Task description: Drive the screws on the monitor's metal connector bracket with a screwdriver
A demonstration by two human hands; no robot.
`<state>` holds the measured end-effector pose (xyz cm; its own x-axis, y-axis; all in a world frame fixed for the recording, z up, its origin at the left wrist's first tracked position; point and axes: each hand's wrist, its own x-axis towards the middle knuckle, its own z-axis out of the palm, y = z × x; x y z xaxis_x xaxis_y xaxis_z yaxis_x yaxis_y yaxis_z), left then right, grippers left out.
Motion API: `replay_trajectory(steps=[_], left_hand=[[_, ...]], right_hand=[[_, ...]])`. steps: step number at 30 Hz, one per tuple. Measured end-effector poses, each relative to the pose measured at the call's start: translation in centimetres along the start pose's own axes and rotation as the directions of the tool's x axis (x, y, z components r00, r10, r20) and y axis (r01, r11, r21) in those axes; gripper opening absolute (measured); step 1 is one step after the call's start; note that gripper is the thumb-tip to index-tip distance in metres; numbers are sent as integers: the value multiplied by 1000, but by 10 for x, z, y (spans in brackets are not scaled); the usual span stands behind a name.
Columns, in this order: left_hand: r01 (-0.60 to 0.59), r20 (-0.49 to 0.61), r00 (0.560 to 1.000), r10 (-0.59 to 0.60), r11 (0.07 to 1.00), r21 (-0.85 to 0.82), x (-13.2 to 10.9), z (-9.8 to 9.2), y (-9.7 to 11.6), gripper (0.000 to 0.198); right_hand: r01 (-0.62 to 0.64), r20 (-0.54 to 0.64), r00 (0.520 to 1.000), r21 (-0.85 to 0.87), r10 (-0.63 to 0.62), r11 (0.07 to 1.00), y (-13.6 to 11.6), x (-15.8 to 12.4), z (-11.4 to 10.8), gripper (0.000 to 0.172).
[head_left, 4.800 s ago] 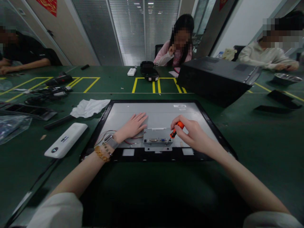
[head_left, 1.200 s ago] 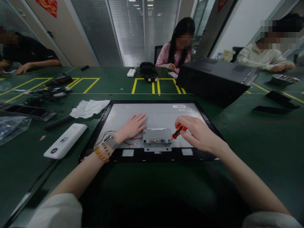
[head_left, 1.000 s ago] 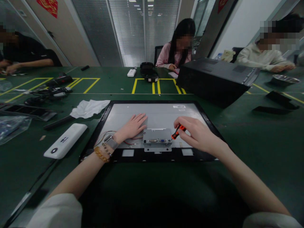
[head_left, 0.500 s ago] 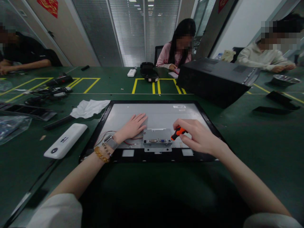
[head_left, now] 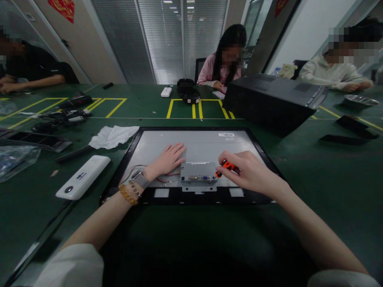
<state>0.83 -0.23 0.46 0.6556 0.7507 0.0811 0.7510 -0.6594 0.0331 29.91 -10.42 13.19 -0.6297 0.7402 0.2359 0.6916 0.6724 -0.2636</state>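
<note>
A monitor panel point(head_left: 206, 141) lies back-side up on the green table, grey metal inside a black frame. A small metal port bracket point(head_left: 198, 173) sits near its front edge. My left hand point(head_left: 166, 160) rests flat on the panel just left of the bracket, fingers stretched out. My right hand point(head_left: 249, 172) is closed round an orange-handled screwdriver point(head_left: 225, 167), whose tip points at the bracket's right end. Thin red wires point(head_left: 163, 177) run out from under the bracket toward my left wrist.
A white oblong device point(head_left: 83, 176) and a crumpled white cloth point(head_left: 112, 135) lie left of the panel. A black computer case point(head_left: 272, 97) stands behind it on the right. Cables and tools point(head_left: 60, 115) clutter the far left. Three other people sit round the table.
My right hand has lowered and tilted the screwdriver flatter, so the handle lies closer to the panel and more hidden in my fingers. My left hand has stayed put.
</note>
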Motion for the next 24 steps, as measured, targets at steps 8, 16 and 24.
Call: replay_trajectory(steps=[8, 16, 24], left_hand=[[-5, 9, 1000, 5, 1000, 7, -1, -3, 1, 54], [-6, 9, 1000, 6, 1000, 5, 0, 0, -1, 55], [-5, 1, 1000, 5, 1000, -4, -1, -2, 1, 54]], right_hand=[[-4, -26, 1000, 10, 4, 1000, 1, 1, 2, 24], [-18, -8, 1000, 120, 19, 993, -3, 2, -1, 14], [-53, -20, 998, 68, 54, 996, -1, 1, -1, 28]])
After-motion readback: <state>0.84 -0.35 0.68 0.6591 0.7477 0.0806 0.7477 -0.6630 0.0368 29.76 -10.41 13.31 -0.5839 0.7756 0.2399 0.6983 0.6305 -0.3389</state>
